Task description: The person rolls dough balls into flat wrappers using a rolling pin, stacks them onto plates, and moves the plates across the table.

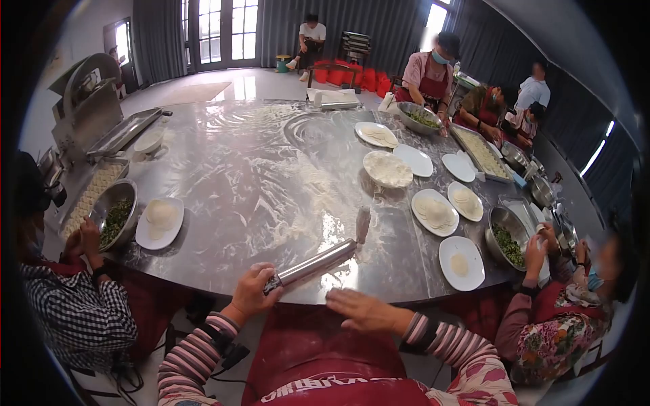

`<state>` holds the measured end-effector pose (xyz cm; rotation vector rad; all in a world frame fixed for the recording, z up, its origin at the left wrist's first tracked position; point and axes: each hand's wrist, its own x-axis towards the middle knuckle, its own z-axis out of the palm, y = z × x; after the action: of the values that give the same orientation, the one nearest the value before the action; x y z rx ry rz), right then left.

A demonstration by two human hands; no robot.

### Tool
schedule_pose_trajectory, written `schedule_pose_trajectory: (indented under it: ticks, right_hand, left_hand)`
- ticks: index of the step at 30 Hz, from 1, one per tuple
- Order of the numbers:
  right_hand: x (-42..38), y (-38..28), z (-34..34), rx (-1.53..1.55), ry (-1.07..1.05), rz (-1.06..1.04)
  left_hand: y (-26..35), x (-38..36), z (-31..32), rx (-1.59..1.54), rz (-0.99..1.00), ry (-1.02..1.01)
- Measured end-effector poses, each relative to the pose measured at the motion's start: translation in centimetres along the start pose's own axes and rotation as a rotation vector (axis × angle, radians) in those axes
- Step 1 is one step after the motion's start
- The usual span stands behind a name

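Note:
My left hand is closed around the near end of a steel rolling pin, which slants up and away to the right over the table. Just past its far end is a short greyish-brown stick. My right hand is at the table's front edge, fingers stretched out and holding nothing, to the right of and below the rolling pin. Flour streaks the shiny metal table beyond both hands.
To the right stand a bowl of flour and plates of round dough wrappers. At left are a steel bowl of green filling, a plate of wrappers and a tray of dumplings. Co-workers sit on both sides.

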<state>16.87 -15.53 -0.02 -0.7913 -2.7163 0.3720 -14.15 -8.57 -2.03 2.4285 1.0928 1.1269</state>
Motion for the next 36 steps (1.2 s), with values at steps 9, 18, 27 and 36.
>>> schedule_pose_trajectory:
  ticks: [9,18,27,36]
  right_hand:
    - [-0.9,1.0,-0.6,-0.062,0.070,0.107]
    - [-1.9,6.2,-9.5,0.161,0.956,0.602]
    - [11.2,5.6,-8.3,0.505,0.957,0.436]
    - [8.3,2.9,-12.7,1.795,0.928,-0.080]
  left_hand:
    - [-0.1,-0.1,0.0,0.001,0.002,-0.019]
    - [-0.5,2.8,-1.6,-0.269,-0.216,0.271]
    - [13.8,20.4,4.6,-1.867,-1.097,0.061]
    - [8.1,17.9,2.1,0.157,0.083,0.288]
